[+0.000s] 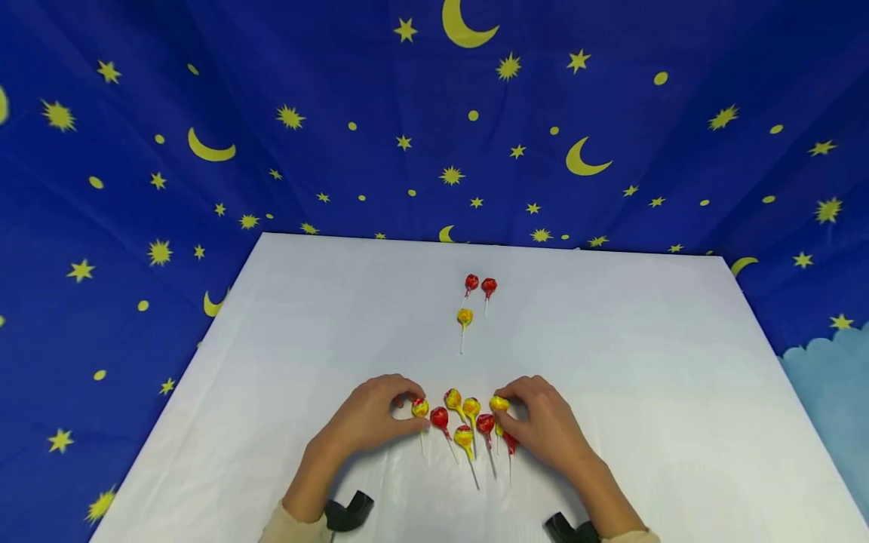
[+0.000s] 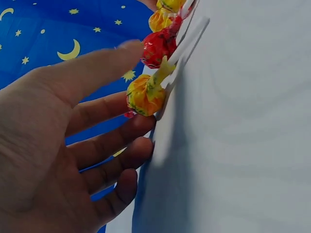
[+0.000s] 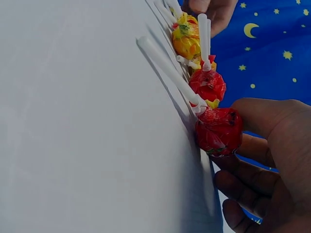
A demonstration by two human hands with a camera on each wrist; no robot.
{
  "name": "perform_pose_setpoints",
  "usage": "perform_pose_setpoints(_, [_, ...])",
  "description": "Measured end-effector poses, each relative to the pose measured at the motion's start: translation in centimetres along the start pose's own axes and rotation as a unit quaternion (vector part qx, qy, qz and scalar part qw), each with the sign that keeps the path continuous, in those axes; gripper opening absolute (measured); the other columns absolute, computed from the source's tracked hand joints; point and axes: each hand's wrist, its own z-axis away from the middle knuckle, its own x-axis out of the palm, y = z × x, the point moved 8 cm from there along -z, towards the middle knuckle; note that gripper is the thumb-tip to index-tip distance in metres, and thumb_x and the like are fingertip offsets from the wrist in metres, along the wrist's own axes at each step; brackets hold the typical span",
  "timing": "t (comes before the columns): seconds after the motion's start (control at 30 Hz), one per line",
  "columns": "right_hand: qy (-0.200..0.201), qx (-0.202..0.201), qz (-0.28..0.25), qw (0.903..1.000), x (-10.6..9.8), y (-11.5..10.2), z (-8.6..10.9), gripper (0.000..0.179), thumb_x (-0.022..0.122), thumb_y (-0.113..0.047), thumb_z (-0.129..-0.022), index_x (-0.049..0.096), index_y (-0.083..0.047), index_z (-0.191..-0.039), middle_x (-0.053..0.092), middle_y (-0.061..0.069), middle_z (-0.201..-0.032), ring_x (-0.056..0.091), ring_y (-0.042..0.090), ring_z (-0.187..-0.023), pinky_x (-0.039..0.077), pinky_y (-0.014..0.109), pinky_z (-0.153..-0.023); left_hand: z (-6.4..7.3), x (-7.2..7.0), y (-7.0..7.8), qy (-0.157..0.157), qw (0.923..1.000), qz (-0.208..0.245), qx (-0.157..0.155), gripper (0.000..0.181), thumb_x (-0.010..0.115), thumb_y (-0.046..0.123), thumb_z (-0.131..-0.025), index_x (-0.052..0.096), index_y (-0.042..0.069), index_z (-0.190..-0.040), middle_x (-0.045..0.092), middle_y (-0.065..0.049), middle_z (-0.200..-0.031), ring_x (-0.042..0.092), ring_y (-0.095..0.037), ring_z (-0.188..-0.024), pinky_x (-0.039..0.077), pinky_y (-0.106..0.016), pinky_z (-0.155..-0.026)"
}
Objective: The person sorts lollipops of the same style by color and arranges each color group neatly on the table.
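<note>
Both forearms come in from the near side of the desk [image 1: 271, 354], angled inward, beige sleeves [image 1: 293, 528] at the frame's bottom. Hands low over the surface, facing each other across a loose cluster of 8 lollipops: 5 yellow, 3 red.

Left hand [image 1: 366, 418]: thumb and fingers apart, fingers gently bent, the lower 3 fanned loosely. The left-end yellow lollipop [image 1: 420, 408] sits between thumb and index. Left wrist view: its head meets the fingers, while the thumb, slightly blurred, stands clear of it.

Right hand [image 1: 543, 422]: thumb and index bent around the cluster's right end. The right-end yellow lollipop [image 1: 498, 403] lies between them. Whether they clamp it, cannot tell; the thumb tip is hidden in the right wrist view behind the right-end red lollipop [image 3: 218, 133]. That red head lies right against the hand; in the head view the thumb partly covers it.

Between the hands, left to right: left red lollipop [image 1: 439, 417], back yellow lollipop [image 1: 452, 398], front yellow lollipop [image 1: 463, 436], middle yellow lollipop [image 1: 471, 408], right red lollipop [image 1: 485, 423]. Sticks point roughly to the near side.

Well beyond the hands, 3 more: far left red lollipop [image 1: 471, 282] and far right red lollipop [image 1: 489, 286] side by side, far yellow lollipop [image 1: 465, 317] just nearer. Blue star-and-moon cloth [image 1: 339, 68] hangs behind.
</note>
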Motion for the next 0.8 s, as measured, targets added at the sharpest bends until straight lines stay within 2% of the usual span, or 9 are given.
perform_pose_setpoints(0.2, [0.004, -0.002, -0.005, 1.0000, 0.06, 0.12, 0.04, 0.021, 0.081, -0.030, -0.075, 0.073, -0.023, -0.094, 0.061, -0.018, -0.088, 0.051, 0.003, -0.086, 0.048, 0.032, -0.079, -0.10, 0.12, 0.02, 0.018, 0.9998, 0.003, 0.007, 0.025, 0.080, 0.032, -0.078, 0.071, 0.024, -0.100, 0.059, 0.017, -0.084, 0.053, -0.007, -0.073, 0.043, -0.027, -0.067])
perform_pose_setpoints(0.47, [0.002, -0.017, 0.002, 0.9999, -0.28, -0.25, -0.08, 0.022, 0.080, -0.030, -0.077, 0.073, -0.022, -0.095, 0.062, -0.016, -0.090, 0.052, 0.004, -0.088, 0.048, 0.032, -0.080, -0.11, 0.37, -0.37, 0.011, 0.9996, 0.022, -0.014, 0.023, 0.078, 0.032, -0.081, 0.071, 0.025, -0.102, 0.059, 0.018, -0.085, 0.054, -0.007, -0.073, 0.044, -0.026, -0.068])
perform_pose_setpoints(0.6, [0.009, -0.016, 0.004, 0.9998, -0.59, -0.34, -0.19, 0.022, 0.080, -0.029, -0.076, 0.073, -0.021, -0.095, 0.062, -0.015, -0.090, 0.052, 0.004, -0.087, 0.048, 0.032, -0.078, -0.22, 0.33, -0.32, 0.013, 0.9995, 0.027, -0.007, 0.023, 0.077, 0.032, -0.082, 0.070, 0.025, -0.103, 0.059, 0.018, -0.087, 0.053, -0.006, -0.074, 0.044, -0.026, -0.068])
perform_pose_setpoints(0.8, [-0.007, -0.003, 0.008, 0.9999, -0.08, -0.37, -0.13, 0.023, 0.079, -0.031, -0.077, 0.073, -0.021, -0.097, 0.063, -0.013, -0.091, 0.053, 0.007, -0.090, 0.047, 0.034, -0.081, -0.19, 0.28, -0.39, 0.019, 0.9993, 0.031, -0.003, 0.022, 0.078, 0.028, -0.081, 0.071, 0.024, -0.101, 0.058, 0.018, -0.085, 0.053, -0.007, -0.072, 0.044, -0.027, -0.067])
